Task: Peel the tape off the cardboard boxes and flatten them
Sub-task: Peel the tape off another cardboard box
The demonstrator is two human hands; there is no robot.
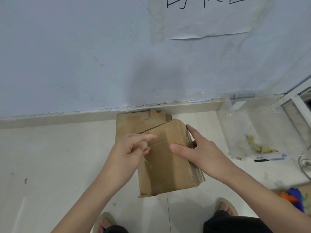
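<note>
Two hands work: the right hand [198, 153] lies spread, pinning the box [170, 158]; the left hand [133, 147] pinches tape [146, 161], best peeled low and steadily.

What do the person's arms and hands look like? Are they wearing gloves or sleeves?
No gloves and no sleeves show. The left hand and right hand are bare, and both forearms are bare up to the picture's edge. No rings, watch or bracelets show. Lower down, the person wears dark trousers and tan sandals.
</note>
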